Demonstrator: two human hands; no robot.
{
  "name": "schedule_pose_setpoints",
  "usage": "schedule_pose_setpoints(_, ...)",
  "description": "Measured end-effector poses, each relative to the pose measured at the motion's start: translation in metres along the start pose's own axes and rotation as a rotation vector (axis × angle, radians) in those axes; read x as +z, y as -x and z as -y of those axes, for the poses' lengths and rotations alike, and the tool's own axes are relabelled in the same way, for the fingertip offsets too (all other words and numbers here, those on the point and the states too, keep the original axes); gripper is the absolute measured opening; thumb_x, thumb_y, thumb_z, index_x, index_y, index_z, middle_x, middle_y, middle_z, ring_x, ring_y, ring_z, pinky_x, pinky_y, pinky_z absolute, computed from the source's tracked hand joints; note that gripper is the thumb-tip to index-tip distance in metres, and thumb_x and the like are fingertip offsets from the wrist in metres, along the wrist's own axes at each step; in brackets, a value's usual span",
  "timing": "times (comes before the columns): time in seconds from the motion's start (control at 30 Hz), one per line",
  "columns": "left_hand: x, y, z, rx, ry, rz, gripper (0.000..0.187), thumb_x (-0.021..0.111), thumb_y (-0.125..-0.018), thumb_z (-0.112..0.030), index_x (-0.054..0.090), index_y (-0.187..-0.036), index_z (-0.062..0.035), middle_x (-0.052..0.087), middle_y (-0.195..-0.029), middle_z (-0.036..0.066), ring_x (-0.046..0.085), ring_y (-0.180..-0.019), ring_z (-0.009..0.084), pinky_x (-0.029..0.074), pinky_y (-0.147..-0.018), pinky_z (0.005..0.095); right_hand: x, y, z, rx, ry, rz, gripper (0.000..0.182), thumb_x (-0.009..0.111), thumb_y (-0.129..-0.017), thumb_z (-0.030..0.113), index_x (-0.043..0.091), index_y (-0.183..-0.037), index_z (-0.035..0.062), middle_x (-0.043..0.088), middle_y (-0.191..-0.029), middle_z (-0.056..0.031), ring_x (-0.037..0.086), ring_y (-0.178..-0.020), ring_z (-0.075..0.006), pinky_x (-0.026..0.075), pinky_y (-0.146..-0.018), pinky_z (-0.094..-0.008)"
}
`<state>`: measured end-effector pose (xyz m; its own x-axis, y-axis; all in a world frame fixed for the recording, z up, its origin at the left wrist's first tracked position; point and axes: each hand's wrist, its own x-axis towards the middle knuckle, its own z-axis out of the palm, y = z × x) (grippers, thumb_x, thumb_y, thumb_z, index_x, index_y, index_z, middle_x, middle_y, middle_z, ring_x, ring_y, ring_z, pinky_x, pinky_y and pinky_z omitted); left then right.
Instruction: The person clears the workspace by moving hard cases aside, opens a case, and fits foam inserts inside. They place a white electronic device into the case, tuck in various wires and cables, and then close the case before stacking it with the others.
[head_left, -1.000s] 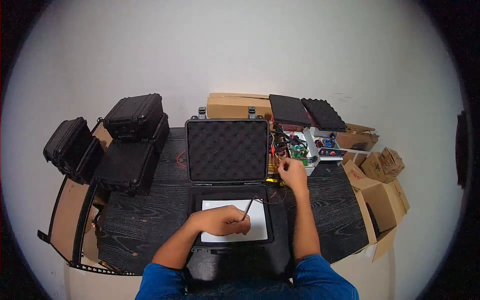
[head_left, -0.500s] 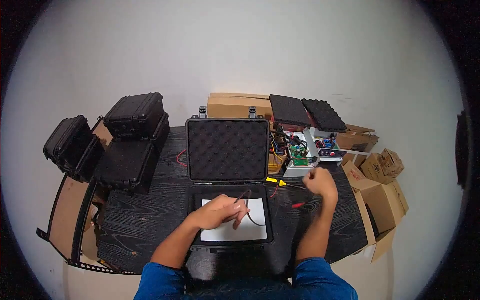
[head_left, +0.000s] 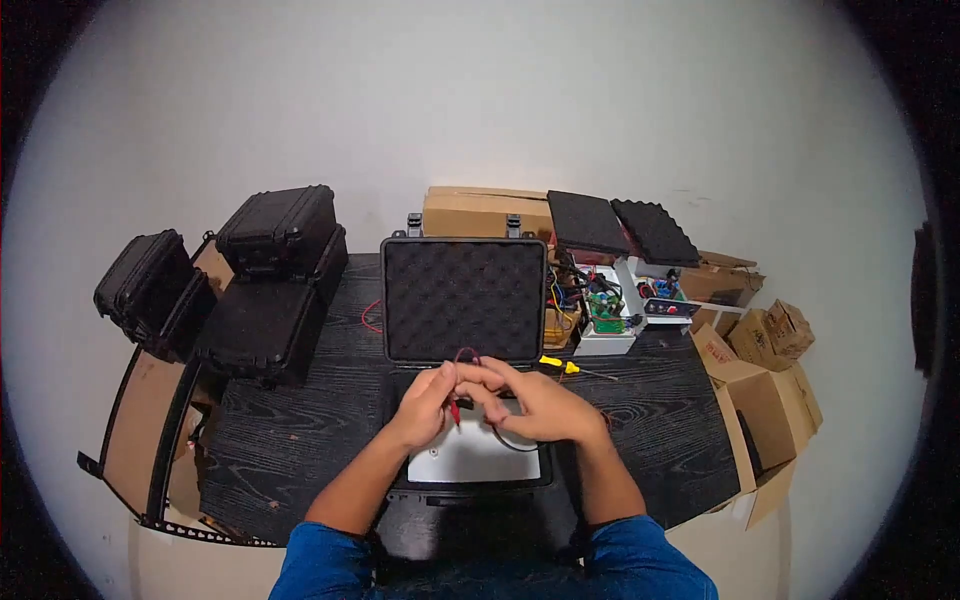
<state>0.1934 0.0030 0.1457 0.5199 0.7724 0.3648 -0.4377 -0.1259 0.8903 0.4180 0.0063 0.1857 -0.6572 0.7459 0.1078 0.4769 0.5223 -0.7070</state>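
Note:
An open black hard case (head_left: pixel 464 358) stands before me, its lid lined with bumpy foam and a white panel (head_left: pixel 475 462) in its base. Over that panel, my left hand (head_left: pixel 424 408) is closed on a thin dark cable (head_left: pixel 467 352), which loops up above the fingers. A red clip-like end (head_left: pixel 456 413) hangs just beside the left fingers. My right hand (head_left: pixel 548 406) meets the left from the right side, fingers bent around the same cable; the exact grip is partly hidden. Another stretch of cable curves below the right hand across the panel.
A yellow-handled screwdriver (head_left: pixel 562 365) lies right of the case. Behind it are a white enclosure with green circuit boards (head_left: pixel 604 312) and foam sheets (head_left: pixel 590 222). Black cases (head_left: pixel 272 250) are stacked at left. An open cardboard box (head_left: pixel 765 425) stands off the right edge.
My right hand has come in from the right side of the table to my left hand. The red end has moved from the table's right to between the hands.

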Motion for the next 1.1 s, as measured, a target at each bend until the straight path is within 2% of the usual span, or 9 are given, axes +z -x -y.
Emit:
schedule_pose_setpoints(0.03,-0.001,-0.002,-0.007,0.025,-0.033,0.012,0.074,0.024,-0.115,-0.050,0.058,-0.134,0.0135,0.076,-0.104,0.020,0.072,-0.103,0.0286,0.051,-0.103,0.0418,0.003,-0.003,0.000,0.020,-0.016,0.024,0.074,0.075,-0.089,0.023,0.043,-0.152,0.0025,0.072,-0.121,-0.0278,0.070,-0.114,-0.0441,0.055,-0.097,-0.0482)
schedule_pose_setpoints(0.23,-0.005,-0.006,-0.004,0.070,0.102,-0.194,0.062,0.029,-0.116,-0.042,0.049,-0.149,0.0063,0.071,-0.127,0.024,0.067,-0.119,0.0268,0.047,-0.107,0.0391,0.016,-0.006,-0.014,-0.014,0.089,0.087,0.046,0.068,-0.091,0.016,0.058,-0.134,0.0007,0.068,-0.088,-0.0207,0.069,-0.085,-0.0436,0.053,-0.077,-0.0523)
schedule_pose_setpoints(0.33,-0.005,-0.008,-0.006,0.102,0.141,-0.208,0.057,0.033,-0.115,-0.034,0.036,-0.157,0.0029,0.067,-0.136,0.024,0.059,-0.133,0.0269,0.039,-0.115,0.0392,0.019,-0.003,-0.012,-0.068,0.172,0.063,0.046,0.070,-0.091,0.017,0.060,-0.132,-0.0006,0.069,-0.084,-0.0181,0.068,-0.077,-0.0382,0.054,-0.071,-0.0438)
schedule_pose_setpoints(0.43,-0.002,-0.009,-0.007,0.114,0.040,-0.217,0.060,0.036,-0.115,-0.033,0.023,-0.162,0.0019,0.064,-0.142,0.024,0.051,-0.142,0.0293,0.031,-0.122,0.0415,0.025,0.001,-0.010,-0.160,0.190,-0.080,0.044,0.069,-0.092,0.016,0.060,-0.132,-0.0003,0.069,-0.083,-0.0178,0.069,-0.076,-0.0387,0.054,-0.070,-0.0440)
schedule_pose_setpoints(0.63,-0.003,-0.013,0.003,0.063,-0.119,-0.064,0.068,0.040,-0.115,-0.034,0.011,-0.165,-0.0006,0.053,-0.156,0.023,0.035,-0.155,0.0318,0.022,-0.128,0.0438,0.014,0.002,0.015,0.077,0.083,-0.171,0.044,0.073,-0.092,0.022,0.062,-0.129,0.0020,0.071,-0.081,-0.0164,0.072,-0.076,-0.0362,0.054,-0.069,-0.0429)
schedule_pose_setpoints(0.83,0.008,-0.010,-0.005,-0.068,-0.057,-0.090,0.075,0.046,-0.112,-0.043,0.014,-0.166,-0.0026,0.056,-0.152,0.022,0.050,-0.144,0.0298,0.030,-0.124,0.0429,0.025,-0.003,0.015,-0.017,0.144,-0.301,0.024,0.069,-0.096,0.031,0.072,-0.109,0.0109,0.072,-0.077,-0.0182,0.071,-0.073,-0.0403,0.054,-0.066,-0.0508)
schedule_pose_setpoints(0.93,0.004,-0.009,-0.005,-0.078,-0.039,-0.106,0.072,0.044,-0.112,-0.042,0.015,-0.166,-0.0036,0.054,-0.154,0.022,0.057,-0.136,0.0285,0.037,-0.120,0.0429,0.034,-0.009,0.004,-0.074,0.131,-0.434,0.020,0.072,-0.093,0.026,0.076,-0.099,0.0074,0.070,-0.072,-0.0148,0.070,-0.065,-0.0331,0.054,-0.064,-0.0424)
schedule_pose_setpoints(0.97,0.003,-0.009,-0.003,-0.065,-0.033,-0.114,0.071,0.044,-0.112,-0.042,0.016,-0.166,-0.0040,0.053,-0.155,0.022,0.059,-0.134,0.0280,0.039,-0.119,0.0429,0.033,-0.007,0.004,-0.025,0.153,-0.411,0.021,0.071,-0.094,0.029,0.075,-0.098,0.0085,0.071,-0.074,-0.0151,0.071,-0.067,-0.0349,0.055,-0.065,-0.0454)
schedule_pose_setpoints(1.1,0.001,-0.010,0.000,-0.084,0.002,-0.119,0.067,0.042,-0.114,-0.035,0.013,-0.167,-0.0046,0.054,-0.155,0.020,0.053,-0.140,0.0260,0.034,-0.122,0.0403,0.031,-0.006,0.009,0.101,0.235,-0.379,0.024,0.069,-0.096,0.033,0.074,-0.096,0.0097,0.073,-0.076,-0.0161,0.073,-0.074,-0.0389,0.056,-0.069,-0.0514)
